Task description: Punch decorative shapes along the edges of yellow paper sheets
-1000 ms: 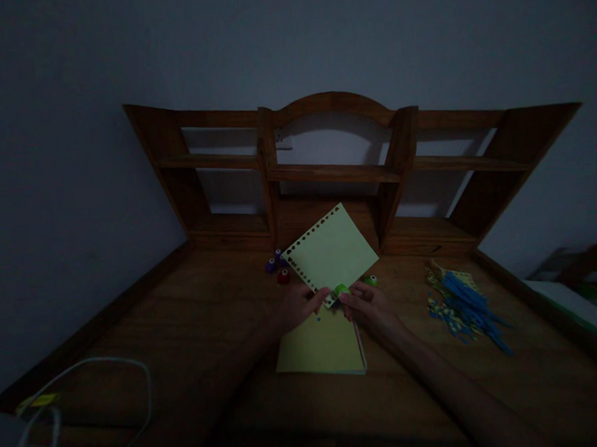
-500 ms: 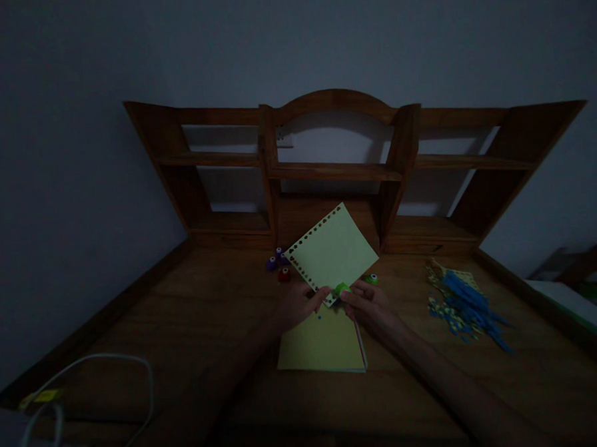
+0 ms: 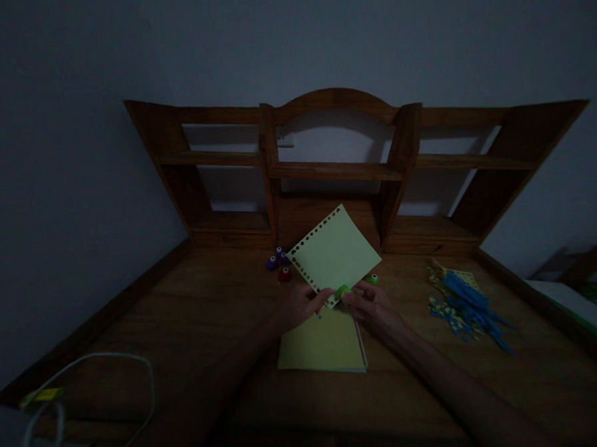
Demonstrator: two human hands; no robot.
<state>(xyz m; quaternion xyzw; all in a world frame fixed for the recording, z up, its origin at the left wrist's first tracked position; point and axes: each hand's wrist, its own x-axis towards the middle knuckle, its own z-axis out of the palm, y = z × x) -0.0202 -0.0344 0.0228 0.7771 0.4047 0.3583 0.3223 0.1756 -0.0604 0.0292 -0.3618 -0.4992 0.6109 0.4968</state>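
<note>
A pale yellow-green sheet of paper (image 3: 337, 251) is held up at a slant, with small shapes cut along its two left-hand edges. My left hand (image 3: 303, 303) pinches its lower left edge. In my right hand (image 3: 370, 303) is a green craft punch (image 3: 343, 291), set at the sheet's bottom corner. The thumb lies on the punch, and my other fingers are partly hidden behind it. Below the hands a stack of coloured paper (image 3: 319, 346) rests on the desk, with tiny blue bits on top.
Purple punches (image 3: 272, 263) and a red punch (image 3: 284, 275) stand behind my left hand. Another green punch (image 3: 372, 279) is beyond my right hand. Blue paper strips (image 3: 470, 301) and cut-outs lie at right. A wooden shelf (image 3: 336, 171) backs the desk; a white cable (image 3: 149, 385) loops at left.
The sheet and the green punch have shifted very slightly to the right. Both hands keep their hold.
</note>
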